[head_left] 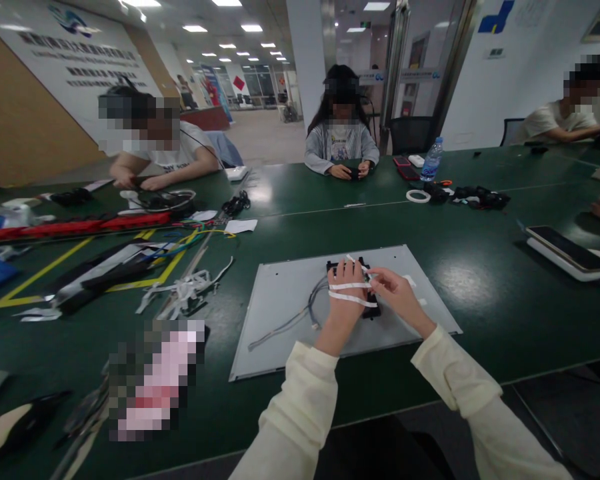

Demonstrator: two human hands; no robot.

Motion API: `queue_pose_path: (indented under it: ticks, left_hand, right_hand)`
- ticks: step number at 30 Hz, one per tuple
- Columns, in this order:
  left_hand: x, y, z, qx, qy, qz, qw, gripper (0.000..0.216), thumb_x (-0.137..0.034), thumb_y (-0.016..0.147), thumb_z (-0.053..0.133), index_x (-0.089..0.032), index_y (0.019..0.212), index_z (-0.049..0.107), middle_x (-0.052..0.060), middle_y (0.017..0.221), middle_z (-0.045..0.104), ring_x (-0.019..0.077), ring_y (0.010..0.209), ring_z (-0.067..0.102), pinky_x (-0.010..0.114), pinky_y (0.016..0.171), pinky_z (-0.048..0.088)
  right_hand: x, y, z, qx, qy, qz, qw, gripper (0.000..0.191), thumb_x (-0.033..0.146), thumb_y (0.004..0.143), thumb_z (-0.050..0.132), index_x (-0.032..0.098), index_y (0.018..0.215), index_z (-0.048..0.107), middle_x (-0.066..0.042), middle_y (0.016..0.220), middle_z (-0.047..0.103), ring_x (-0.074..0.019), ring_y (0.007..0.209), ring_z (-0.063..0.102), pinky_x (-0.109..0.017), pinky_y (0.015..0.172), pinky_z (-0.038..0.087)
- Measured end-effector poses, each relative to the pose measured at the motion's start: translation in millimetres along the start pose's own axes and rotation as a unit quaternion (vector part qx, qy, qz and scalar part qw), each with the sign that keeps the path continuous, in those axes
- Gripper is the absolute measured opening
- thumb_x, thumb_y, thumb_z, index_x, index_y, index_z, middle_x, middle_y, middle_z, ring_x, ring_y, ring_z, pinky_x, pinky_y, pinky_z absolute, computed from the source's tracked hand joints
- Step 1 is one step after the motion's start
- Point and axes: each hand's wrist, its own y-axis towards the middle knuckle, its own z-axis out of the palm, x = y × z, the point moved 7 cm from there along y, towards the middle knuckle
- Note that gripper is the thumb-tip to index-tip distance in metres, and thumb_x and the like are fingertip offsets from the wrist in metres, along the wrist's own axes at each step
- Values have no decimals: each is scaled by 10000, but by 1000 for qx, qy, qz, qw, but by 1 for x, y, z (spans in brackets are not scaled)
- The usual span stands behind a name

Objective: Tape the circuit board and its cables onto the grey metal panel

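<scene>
My left hand (347, 300) is palm down over a black slotted part (373, 308), its fingers stretched forward. A narrow white strip (350, 287) runs in bands across the back of that hand. Whether its palm touches the black part is hidden. At its right side, the fingertips of my right hand (397, 293) pinch the white strip. Both hands are above a flat white panel (270, 307). A thin grey cable (286, 325) with a small white connector curves over the panel on the left.
A tangle of white strips (187, 290) lies left of the panel, near a pixelated pink object (165, 380). Farther out are a tape roll (418, 196), a water bottle (432, 161) and a phone (570, 247). Other people sit around the green table (300, 220).
</scene>
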Motion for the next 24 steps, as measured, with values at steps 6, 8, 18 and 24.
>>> queue_pose_path:
  ticks: [6, 8, 18, 24]
  left_hand:
    - [2, -2, 0, -13, 4, -10, 1000, 451, -264, 911, 418, -125, 1338, 451, 160, 1370, 498, 310, 1316, 387, 493, 1067, 295]
    - [5, -2, -3, -23, -10, -15, 1000, 454, -259, 903, 434, -122, 1336, 446, 161, 1344, 519, 307, 1298, 407, 491, 1056, 312]
    - [23, -16, -37, -60, -132, -49, 988, 341, -182, 913, 410, -134, 1240, 489, 130, 1230, 585, 250, 1147, 541, 421, 974, 439]
    - [10, -43, -50, -66, -154, -22, 986, 297, -147, 901, 411, -138, 1174, 527, 121, 1168, 604, 245, 1113, 553, 418, 972, 448]
  right_hand:
    - [8, -1, -5, -28, 9, -26, 999, 246, 366, 838, 574, 197, 980, 683, -37, 886, 687, -166, 775, 630, -271, 710, 483]
    - [6, -1, -14, -64, 30, -16, 997, 236, 369, 834, 575, 188, 938, 686, -38, 866, 682, -166, 775, 624, -272, 718, 480]
    - [-27, -12, -35, -63, 18, 113, 991, 315, 370, 792, 569, 168, 1019, 648, -14, 750, 636, -148, 711, 602, -251, 656, 453]
    - [-27, -17, -27, -34, -79, 98, 991, 323, 389, 808, 547, 176, 1022, 662, -13, 737, 634, -158, 688, 608, -254, 624, 437]
